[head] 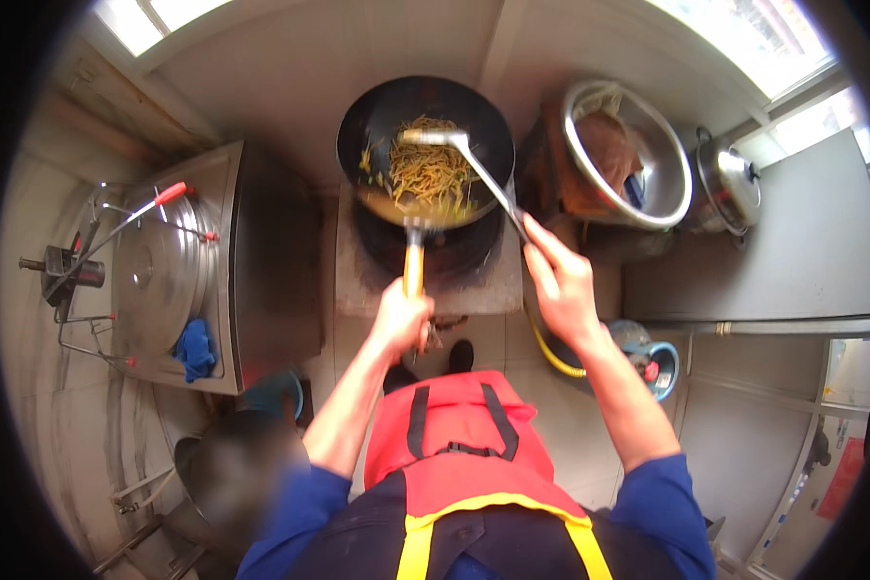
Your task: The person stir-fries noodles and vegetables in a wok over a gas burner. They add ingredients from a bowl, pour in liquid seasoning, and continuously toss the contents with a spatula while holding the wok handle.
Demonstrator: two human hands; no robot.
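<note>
A dark wok [359, 138] sits tilted over a burner stand [504, 286] in front of me. Shredded brown-yellow food with green bits [435, 174], perhaps noodles, fills its middle. My left hand [399, 319] is closed around the wok's wooden handle [414, 272]. In my right hand [565, 290] is a long metal ladle or spatula [482, 170], its shaft slanting up and left into the wok. The tool's head lies at the top of the food; blur hides its exact shape.
To the right stand a large steel basin [663, 152] with a brown cloth or bag inside and a lidded pot [732, 188]. Below them is a blue gas cylinder [663, 373] with a yellow hose [558, 359]. A steel griddle cabinet [275, 268], with a blue cloth [196, 351], stands left.
</note>
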